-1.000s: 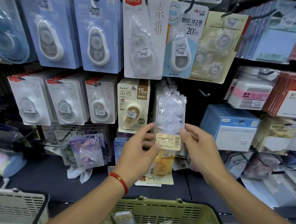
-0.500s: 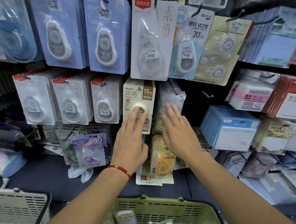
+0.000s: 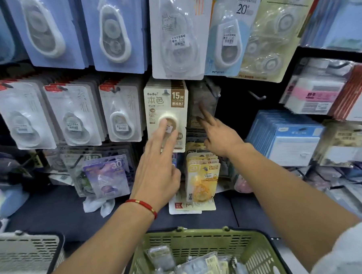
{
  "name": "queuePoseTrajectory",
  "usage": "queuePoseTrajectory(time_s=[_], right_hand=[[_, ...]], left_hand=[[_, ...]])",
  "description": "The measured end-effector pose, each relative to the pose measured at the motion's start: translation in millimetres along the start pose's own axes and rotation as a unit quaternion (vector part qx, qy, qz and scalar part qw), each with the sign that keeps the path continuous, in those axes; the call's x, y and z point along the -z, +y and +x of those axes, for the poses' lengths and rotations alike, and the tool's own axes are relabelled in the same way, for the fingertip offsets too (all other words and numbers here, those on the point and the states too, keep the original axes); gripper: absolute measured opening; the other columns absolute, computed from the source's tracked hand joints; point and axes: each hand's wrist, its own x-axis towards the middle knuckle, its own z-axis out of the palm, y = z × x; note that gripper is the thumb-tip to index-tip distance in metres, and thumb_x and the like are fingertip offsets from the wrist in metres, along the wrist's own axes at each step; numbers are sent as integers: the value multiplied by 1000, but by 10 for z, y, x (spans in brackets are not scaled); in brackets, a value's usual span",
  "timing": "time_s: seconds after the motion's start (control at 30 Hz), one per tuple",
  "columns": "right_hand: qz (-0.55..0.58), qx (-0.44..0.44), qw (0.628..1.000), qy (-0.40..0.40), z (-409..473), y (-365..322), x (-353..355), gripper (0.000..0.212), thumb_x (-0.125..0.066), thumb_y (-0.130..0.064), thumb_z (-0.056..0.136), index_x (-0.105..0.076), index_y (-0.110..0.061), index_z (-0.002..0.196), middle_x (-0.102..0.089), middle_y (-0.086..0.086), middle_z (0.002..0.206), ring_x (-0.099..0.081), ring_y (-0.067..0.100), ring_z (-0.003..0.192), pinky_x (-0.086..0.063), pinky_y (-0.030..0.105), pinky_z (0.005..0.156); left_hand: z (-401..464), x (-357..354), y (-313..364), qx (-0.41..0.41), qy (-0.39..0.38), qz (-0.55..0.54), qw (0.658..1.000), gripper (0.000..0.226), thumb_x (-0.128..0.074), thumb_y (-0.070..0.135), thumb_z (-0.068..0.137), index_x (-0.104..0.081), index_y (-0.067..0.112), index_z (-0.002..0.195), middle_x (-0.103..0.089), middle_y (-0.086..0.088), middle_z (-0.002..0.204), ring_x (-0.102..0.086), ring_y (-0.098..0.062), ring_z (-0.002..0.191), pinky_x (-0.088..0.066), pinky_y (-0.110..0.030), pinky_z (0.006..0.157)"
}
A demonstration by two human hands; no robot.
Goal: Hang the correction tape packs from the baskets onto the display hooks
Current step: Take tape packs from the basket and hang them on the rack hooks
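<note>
Since a second ago the clear pack pinched between both hands has been set on its hook, and the hands are now empty; nearest, the green basket is seen holding a loose heap of clear correction tape packs with yellow labels, and the white basket at left shows no contents in view; further on, the left hand lies flat, fingers straight, on the beige pack; the right hand is spread, two fingers touching the clear hung pack, which appears blurred and dark; such packs are judged light, thin, crackly and slippery, best pinched at the top card edge beside the hang hole.
</note>
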Motion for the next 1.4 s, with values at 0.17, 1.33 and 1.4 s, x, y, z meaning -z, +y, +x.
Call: queuePoseTrajectory(time_s=[0.17,1.33,1.4], right_hand=[[77,10,995,69,-449,-21,-131,51,-53,-13,100,-49,-8,150,-43,11,159,-54,34,133,-54,50,99],[658,-200,683,-247,-2247,-1329,-2197,69,-93,-33,77,-60,-14,134,-75,3,121,-72,26,115,-60,38,95],[731,-217,599,-244,-2219,-1141,-2021,58,-82,-32,90,-60,-9,138,-78,5,121,-75,23,112,-61,41,97]], left_hand=[[-136,33,-26,-4,-35,-8,999,64,-65,0,84,-55,13,146,-50,-12,145,-48,-35,133,-46,-46,109],[-2062,-369,-318,413,-187,-71,888,35,-71,17,96,-69,16,130,-71,-6,126,-67,-22,117,-48,-24,103],[-2045,-524,-193,434,-221,-234,841,38,-78,23,95,-65,20,131,-73,-3,123,-70,-20,114,-54,-33,104]])
